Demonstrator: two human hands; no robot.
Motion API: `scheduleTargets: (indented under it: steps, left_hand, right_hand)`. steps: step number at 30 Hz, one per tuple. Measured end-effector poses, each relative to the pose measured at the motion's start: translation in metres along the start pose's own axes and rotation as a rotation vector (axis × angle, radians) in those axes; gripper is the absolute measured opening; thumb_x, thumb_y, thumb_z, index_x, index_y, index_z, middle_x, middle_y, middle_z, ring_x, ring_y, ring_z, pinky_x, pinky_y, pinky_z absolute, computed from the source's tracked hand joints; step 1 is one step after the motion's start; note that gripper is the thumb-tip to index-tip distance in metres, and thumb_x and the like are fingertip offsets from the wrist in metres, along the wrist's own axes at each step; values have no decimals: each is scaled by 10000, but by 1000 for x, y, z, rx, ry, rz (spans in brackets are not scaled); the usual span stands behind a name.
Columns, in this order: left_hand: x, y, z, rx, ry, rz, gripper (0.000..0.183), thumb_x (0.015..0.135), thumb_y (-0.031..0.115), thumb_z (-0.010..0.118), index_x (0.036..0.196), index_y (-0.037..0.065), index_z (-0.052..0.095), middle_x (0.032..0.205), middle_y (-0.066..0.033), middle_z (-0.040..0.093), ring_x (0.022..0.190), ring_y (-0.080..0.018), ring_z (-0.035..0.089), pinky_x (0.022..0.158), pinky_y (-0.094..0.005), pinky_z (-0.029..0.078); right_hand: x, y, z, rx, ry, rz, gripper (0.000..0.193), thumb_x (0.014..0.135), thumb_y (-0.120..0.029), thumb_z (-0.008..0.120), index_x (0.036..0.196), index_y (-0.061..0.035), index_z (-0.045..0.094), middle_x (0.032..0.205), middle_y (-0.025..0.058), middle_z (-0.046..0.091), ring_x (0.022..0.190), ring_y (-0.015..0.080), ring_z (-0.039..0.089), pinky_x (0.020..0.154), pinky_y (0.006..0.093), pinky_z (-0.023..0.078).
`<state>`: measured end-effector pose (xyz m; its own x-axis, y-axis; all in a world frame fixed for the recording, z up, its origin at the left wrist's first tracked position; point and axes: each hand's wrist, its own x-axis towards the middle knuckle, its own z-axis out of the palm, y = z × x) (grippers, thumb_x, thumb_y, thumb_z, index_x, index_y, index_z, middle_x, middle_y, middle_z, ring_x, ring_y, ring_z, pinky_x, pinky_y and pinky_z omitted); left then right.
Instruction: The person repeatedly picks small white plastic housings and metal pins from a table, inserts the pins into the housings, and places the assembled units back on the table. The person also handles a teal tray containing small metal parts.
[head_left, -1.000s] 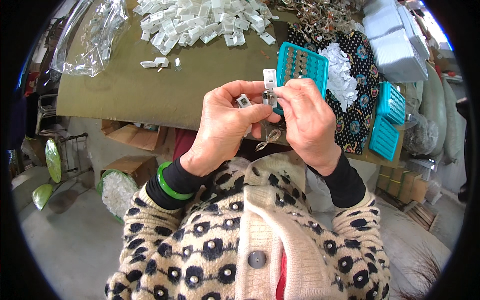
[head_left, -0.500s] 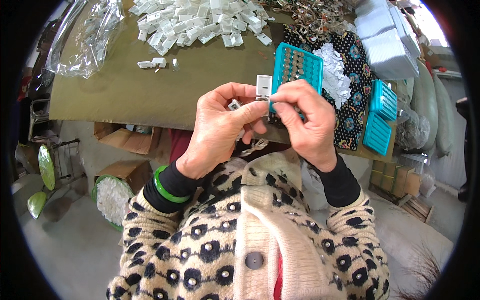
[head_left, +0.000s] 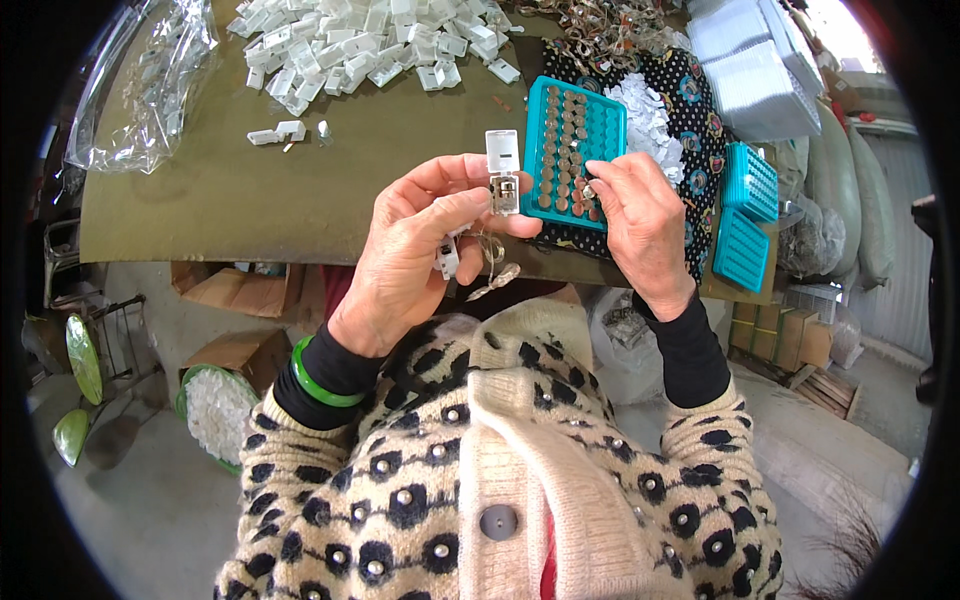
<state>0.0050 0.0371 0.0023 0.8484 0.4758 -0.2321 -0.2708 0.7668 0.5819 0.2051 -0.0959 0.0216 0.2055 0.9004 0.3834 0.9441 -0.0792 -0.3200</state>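
My left hand (head_left: 405, 235) grips a small white battery box (head_left: 502, 152), its lid flipped up and metal showing in the lower half. A second white box (head_left: 447, 258) is tucked under the fingers of that hand, with pale wires (head_left: 492, 265) dangling beside it. Over the near right part of a teal tray (head_left: 613, 125), my right hand (head_left: 648, 225) has thumb and forefinger closed on a small round metallic piece, apparently a button cell. Rows of button cells (head_left: 560, 150) sit in the tray's pockets.
A heap of white boxes (head_left: 370, 45) covers the far table, with a clear plastic bag (head_left: 145, 90) to its left. White paper scraps (head_left: 645, 120) lie on dotted cloth (head_left: 705, 130). More teal trays (head_left: 741, 248) are at the right edge. Wire bundles (head_left: 610, 35) lie behind.
My right hand has left the white box and moved right to the tray's cells. The open box in my left hand now shows its inside. The whole view has shifted slightly.
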Motion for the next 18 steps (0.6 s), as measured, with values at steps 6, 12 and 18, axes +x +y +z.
scheduleTargets:
  steps: [6, 12, 18]
  left_hand:
    - [-1, 1, 0, -63, -57, -37, 211, 974, 54, 563, 1179, 12, 588, 1190, -261, 638, 975, -272, 718, 404, -167, 443]
    - [1, 2, 0, -98, -48, -73, 183, 954, 55, 610, 1136, 59, 601, 1137, -204, 672, 976, -271, 718, 405, -180, 436]
    - [7, -8, 2, -117, -14, -65, 234, 944, 57, 631, 1174, 30, 601, 1087, -182, 682, 859, -225, 725, 403, -180, 438]
  right_hand:
    - [8, 1, -5, 49, -72, 9, 95, 851, 8, 673, 943, 12, 651, 838, 107, 605, 713, 250, 611, 629, 333, 487]
    - [19, -11, -11, 243, -76, 139, 82, 841, 14, 668, 897, -14, 615, 821, 104, 597, 699, 247, 620, 622, 343, 495]
    - [21, -39, 1, 390, 144, 13, 110, 857, 30, 665, 945, -7, 611, 868, 116, 617, 747, 245, 630, 643, 330, 512]
